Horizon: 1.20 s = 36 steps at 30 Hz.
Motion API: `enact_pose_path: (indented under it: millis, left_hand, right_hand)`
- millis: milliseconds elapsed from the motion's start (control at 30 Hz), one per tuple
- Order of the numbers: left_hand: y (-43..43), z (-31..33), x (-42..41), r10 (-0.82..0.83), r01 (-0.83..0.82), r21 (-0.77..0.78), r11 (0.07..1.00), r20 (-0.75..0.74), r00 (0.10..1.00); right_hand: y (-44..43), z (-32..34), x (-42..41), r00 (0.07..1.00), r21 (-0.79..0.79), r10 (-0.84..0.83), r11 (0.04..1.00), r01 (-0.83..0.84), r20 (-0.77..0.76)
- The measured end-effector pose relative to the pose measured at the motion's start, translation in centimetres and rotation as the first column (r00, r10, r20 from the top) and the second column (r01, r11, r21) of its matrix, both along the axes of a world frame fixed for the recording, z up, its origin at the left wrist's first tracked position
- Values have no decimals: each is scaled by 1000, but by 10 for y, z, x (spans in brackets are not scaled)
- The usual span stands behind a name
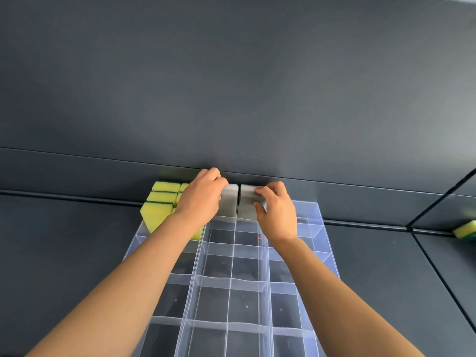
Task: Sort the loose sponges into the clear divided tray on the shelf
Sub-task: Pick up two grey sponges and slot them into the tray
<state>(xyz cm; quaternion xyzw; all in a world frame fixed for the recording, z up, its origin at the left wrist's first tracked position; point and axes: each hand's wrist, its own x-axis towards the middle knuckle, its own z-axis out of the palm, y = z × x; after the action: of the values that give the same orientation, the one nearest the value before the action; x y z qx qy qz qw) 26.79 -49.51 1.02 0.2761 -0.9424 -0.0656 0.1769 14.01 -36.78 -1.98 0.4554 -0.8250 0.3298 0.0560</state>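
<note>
In the head view, the left hand [203, 194] had its fingers curled over one grey sponge [229, 202]. The right hand [277, 212] pinched a second grey sponge [248, 202] just beside it. Both sponges sat in the middle cells of the clear tray [318, 210], at 12 o'clock. Yellow sponges [161, 199] filled the corner at 11 o'clock, and most nearer cells were empty. One yellow-green sponge [465, 229] lay loose on the shelf [64, 253] at 3 o'clock, so I judge the sorting only partly done.
</note>
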Motion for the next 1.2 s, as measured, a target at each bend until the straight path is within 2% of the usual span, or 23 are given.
enact_pose_path:
  millis: [167,333,500,633,833,1100,1200]
  left_hand:
    - [2,-3,-5,18,-15,-39,999,84,996]
    - [8,-6,-8,55,-43,-149,988,80,995]
    - [14,-5,-4,85,-69,-190,979,79,993]
    - [29,2,-9,36,-31,-211,977,19,999]
    - [74,9,-37,-139,130,-230,965,-25,990]
    - [170,2,-105,-210,236,-212,948,137,968]
    - [216,-1,-129,-236,264,-207,942,150,960]
  right_hand:
    - [1,-2,1,1000,14,15,1000,-15,-8]
    - [2,0,2,1000,46,7,999,-6,-17]
    - [13,-1,4,999,89,-29,996,31,-23]
    - [36,-2,-3,995,140,-77,986,86,-70]
    - [96,2,-29,973,208,-152,960,187,-175]
    - [219,10,-73,937,284,-270,901,327,-223]
    - [271,12,-91,926,316,-299,877,361,-229]
